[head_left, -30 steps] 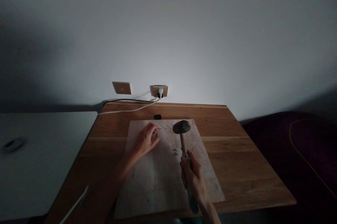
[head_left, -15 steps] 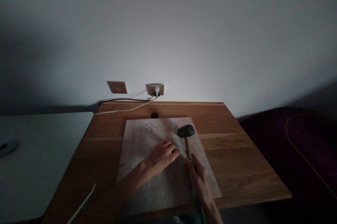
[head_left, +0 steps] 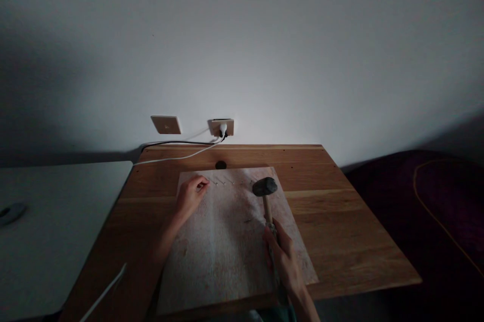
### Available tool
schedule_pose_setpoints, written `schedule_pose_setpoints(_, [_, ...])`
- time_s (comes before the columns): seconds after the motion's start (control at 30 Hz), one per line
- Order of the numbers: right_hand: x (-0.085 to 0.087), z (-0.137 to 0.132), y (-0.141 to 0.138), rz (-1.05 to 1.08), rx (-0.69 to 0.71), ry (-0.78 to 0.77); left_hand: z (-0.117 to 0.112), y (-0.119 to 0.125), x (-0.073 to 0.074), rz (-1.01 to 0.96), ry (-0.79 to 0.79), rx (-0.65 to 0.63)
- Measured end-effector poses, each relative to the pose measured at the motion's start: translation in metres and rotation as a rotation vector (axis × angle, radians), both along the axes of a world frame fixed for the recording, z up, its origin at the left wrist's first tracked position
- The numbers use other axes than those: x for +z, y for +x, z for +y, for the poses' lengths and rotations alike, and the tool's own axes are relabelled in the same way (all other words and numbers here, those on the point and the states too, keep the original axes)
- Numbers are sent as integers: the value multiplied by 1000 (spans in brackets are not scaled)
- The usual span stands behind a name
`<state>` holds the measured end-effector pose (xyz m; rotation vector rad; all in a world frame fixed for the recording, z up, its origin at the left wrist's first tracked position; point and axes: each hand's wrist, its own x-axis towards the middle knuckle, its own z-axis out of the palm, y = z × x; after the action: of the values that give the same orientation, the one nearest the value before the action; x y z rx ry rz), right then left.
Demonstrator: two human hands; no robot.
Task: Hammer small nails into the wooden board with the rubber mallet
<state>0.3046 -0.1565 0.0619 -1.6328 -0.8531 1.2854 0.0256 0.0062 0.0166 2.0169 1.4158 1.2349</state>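
My right hand (head_left: 285, 256) is wrapped round the handle of a mallet (head_left: 265, 187), whose dark barrel-shaped head is raised over the right part of a pale wooden board (head_left: 227, 256). Along the board's far edge runs a row of several small nails (head_left: 224, 183), some standing upright and casting thin shadows. At the left end of that row is my left hand (head_left: 191, 195), thumb and fingertips pinched together close to the board. Whatever is between those fingertips is too small to make out.
Under the board is a wooden table (head_left: 340, 231) against the wall. A plug (head_left: 223, 128) sits in a wall socket, with a white cable (head_left: 181, 157) trailing left. A white surface (head_left: 56, 231) adjoins on the left; dark purple fabric (head_left: 434, 201) lies at right.
My left hand has moved left and away from me, from the board's middle to the left end of the nail row, fingers now pinched. The mallet has barely shifted in my right hand.
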Motion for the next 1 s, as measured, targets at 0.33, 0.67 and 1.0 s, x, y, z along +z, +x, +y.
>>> schedule_pose_setpoints(0.33, [4, 0, -1, -16, 6, 5, 3, -1, 1, 18, 20, -14])
schedule_pose_setpoints(0.67, [3, -1, -2, -25, 32, -9, -2, -2, 7, 168, 96, -58])
schedule_pose_setpoints(1.0, [-2, -2, 0, -46, 28, -6, -1, 3, 5, 103, 33, -38])
